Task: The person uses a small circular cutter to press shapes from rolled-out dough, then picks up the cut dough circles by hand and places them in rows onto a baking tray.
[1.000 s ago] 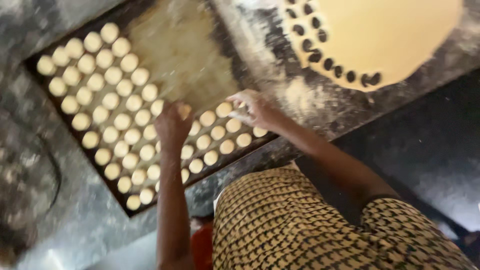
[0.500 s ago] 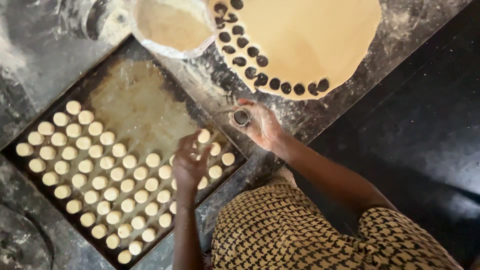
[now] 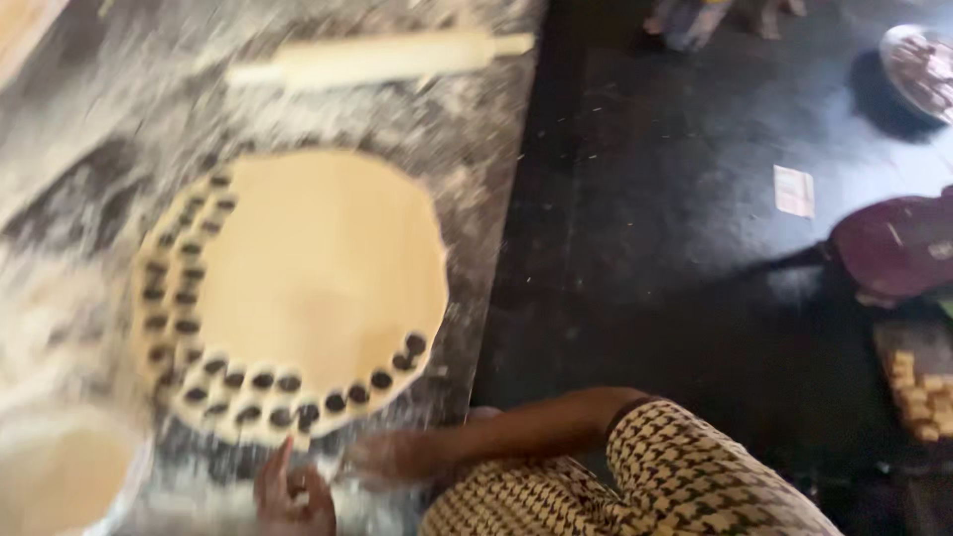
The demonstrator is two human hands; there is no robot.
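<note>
A large round sheet of rolled dough (image 3: 318, 268) lies on the floured dark worktop (image 3: 119, 169). Small round holes are cut along its left and lower edge. My left hand (image 3: 293, 491) is at the bottom edge of the view, just below the dough, with one finger raised and the others curled. My right hand (image 3: 392, 459) is beside it, blurred, low over the floury surface near the dough's lower edge. Whether it holds anything is hidden by the blur. My forearm runs right to a patterned sleeve (image 3: 695, 476).
A wooden rolling pin (image 3: 377, 58) lies at the far side of the worktop. A bowl of flour (image 3: 60, 476) stands at bottom left. Right of the worktop is dark floor (image 3: 675, 248) with a paper scrap (image 3: 794, 191), a dark red object (image 3: 893, 243) and stacked pale pieces (image 3: 918, 392).
The view has swung away from the tray of dough discs to the cut dough sheet. Both hands have left the tray and now sit at the dough's lower edge.
</note>
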